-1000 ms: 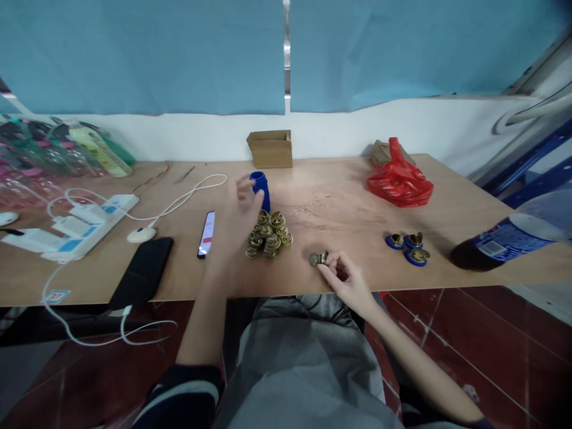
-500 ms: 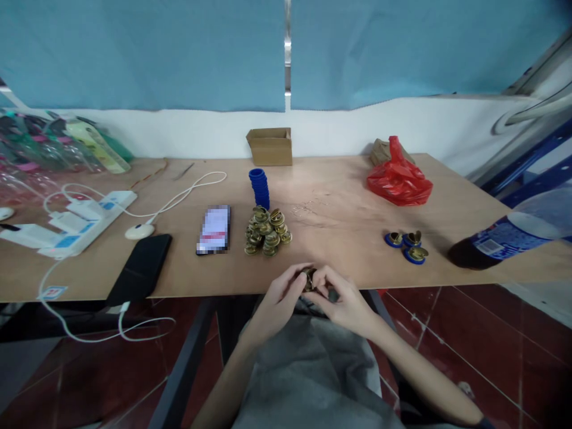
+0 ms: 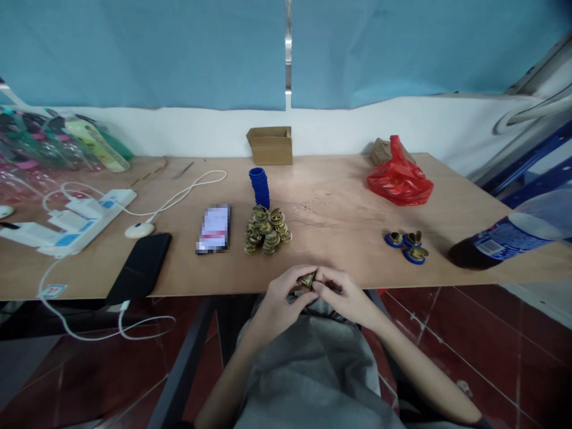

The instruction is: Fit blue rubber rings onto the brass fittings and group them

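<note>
Between the fingertips of my left hand (image 3: pixel 283 298) and my right hand (image 3: pixel 343 295) is a small brass-coloured round metal piece (image 3: pixel 307 280), held just over the table's front edge. Both hands are closed on it, and the fingers hide part of it. Beyond them lies a heap of similar brass-coloured pieces (image 3: pixel 267 229). Right behind the heap stands a leaning stack of blue rings (image 3: pixel 259 187). To the right, three brass-coloured pieces set in blue rings (image 3: pixel 414 254) rest on the wooden table (image 3: pixel 344 238).
A lit phone (image 3: pixel 214 229) and a dark phone (image 3: pixel 140 268) lie to the left, near a white power strip (image 3: pixel 93 223) with cables. At the back are an open cardboard box (image 3: pixel 271 146) and a red plastic bag (image 3: pixel 399 179). A cola bottle (image 3: pixel 504 235) lies at right.
My fingers have shifted around the brass-coloured piece, which is now turned differently, with more of its side showing. The heap, the ring stack and the three ringed pieces have not moved.
</note>
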`<action>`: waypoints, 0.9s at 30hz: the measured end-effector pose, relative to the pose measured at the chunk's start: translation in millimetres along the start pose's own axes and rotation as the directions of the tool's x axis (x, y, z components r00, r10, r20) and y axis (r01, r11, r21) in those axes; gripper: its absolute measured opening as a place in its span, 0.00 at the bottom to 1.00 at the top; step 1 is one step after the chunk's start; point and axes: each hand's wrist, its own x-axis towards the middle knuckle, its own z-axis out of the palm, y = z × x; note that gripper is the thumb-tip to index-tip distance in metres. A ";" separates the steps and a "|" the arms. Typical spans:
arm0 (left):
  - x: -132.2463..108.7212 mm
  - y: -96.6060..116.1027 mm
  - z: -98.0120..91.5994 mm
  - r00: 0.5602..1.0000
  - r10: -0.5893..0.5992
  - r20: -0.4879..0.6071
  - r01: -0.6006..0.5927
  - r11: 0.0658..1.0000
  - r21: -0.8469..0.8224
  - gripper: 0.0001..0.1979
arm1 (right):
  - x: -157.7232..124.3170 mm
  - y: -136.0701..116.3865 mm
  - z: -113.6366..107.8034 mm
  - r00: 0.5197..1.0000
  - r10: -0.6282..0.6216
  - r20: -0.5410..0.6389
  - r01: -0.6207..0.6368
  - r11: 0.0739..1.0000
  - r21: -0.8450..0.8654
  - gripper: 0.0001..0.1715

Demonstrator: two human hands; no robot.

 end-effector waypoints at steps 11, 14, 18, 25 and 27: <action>2.0 -0.8 5.6 0.997 0.009 -0.076 -0.009 1.000 -0.001 0.19 | 3.5 2.4 4.5 0.992 -0.105 -0.065 0.100 0.992 -0.072 0.20; 1.9 -3.5 8.9 0.994 -0.008 -0.110 0.001 0.998 -0.068 0.18 | 3.0 4.9 6.8 0.992 -0.096 -0.080 0.093 0.995 -0.040 0.23; 4.4 -7.7 6.7 0.972 -0.041 -0.230 0.023 0.997 -0.079 0.18 | 4.0 -3.1 -0.7 0.991 -0.081 -0.110 0.080 0.997 -0.013 0.27; 7.2 -13.3 -10.1 0.930 -0.007 -0.368 -0.004 1.000 -0.031 0.24 | 71.9 -5.5 -62.1 0.950 -0.144 -0.278 0.029 0.924 -0.381 0.19; 5.9 -14.8 -12.3 0.931 -0.007 -0.366 0.017 1.000 0.025 0.21 | 106.4 2.6 -80.2 0.971 -0.137 -0.197 -0.003 0.814 -0.581 0.18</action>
